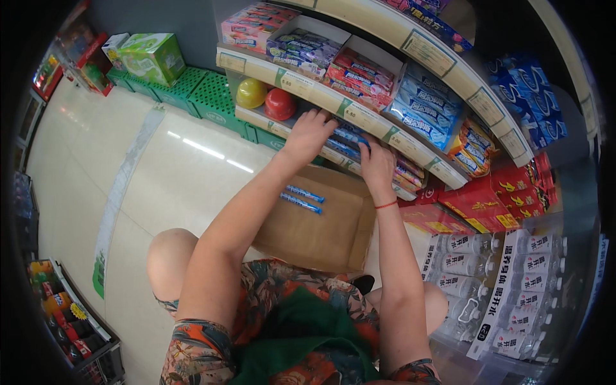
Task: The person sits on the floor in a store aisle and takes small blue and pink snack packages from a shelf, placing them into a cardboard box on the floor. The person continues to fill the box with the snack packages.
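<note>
Both hands reach to the lower shelf, at a row of blue candy sticks (348,136). My left hand (309,136) bends its fingers over the left end of the row, the fingertips partly hidden under the shelf above. My right hand (378,165), with a red cord at the wrist, closes on the right end of the row, its thumb against the blue wrapping. Below my hands an opened brown cardboard box (321,239) lies before my knees. Two loose blue candy sticks (301,200) rest in it, near its left side.
Left of my left hand, a red ball-shaped container (280,104) and a yellow one (251,93) sit on the lower shelf. Above are boxes of wrapped candy (423,106). Packs of water bottles (462,263) stand at right, and green crates (218,96) line the back left.
</note>
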A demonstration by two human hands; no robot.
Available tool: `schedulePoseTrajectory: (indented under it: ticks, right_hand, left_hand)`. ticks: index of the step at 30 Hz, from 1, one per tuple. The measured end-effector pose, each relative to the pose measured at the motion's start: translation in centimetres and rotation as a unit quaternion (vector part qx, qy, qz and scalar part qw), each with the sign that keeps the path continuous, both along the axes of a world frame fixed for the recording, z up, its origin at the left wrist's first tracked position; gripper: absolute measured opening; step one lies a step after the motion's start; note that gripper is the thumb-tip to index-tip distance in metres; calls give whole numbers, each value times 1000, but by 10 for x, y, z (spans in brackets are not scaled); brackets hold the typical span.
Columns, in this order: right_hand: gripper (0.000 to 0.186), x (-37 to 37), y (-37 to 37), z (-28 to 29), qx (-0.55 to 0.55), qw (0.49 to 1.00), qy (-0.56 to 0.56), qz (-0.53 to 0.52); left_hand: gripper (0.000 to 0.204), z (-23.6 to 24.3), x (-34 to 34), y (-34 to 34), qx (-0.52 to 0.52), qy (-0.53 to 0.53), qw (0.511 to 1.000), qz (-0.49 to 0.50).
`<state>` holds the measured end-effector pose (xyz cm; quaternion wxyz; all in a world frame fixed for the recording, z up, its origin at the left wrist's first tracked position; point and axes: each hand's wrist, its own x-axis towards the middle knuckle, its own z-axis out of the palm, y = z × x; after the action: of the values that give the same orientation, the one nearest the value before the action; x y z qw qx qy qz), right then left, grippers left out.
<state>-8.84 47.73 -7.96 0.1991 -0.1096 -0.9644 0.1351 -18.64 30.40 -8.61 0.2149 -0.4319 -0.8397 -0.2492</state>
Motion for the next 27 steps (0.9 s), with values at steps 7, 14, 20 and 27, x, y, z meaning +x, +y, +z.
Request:
schedulePoseTrajectory:
  ticks: [7,14,20,27]
  right_hand:
    - [18,34,-27,5,62,990,104,76]
    - [16,66,-47,-41,-6,992,6,122]
    - [20,95,-70,-97,-102,984,-131,69]
    - [31,111,-73,-167,-246,940,-234,38]
  left_hand:
    - [25,-5,27,-35,48,3,998,-49]
    - [21,-62,57,-64,-17,-128,990,-54]
    - [24,-128,90,-78,-79,-207,975,-6]
    - [20,-175,111,-86,-140,-265,953,42]
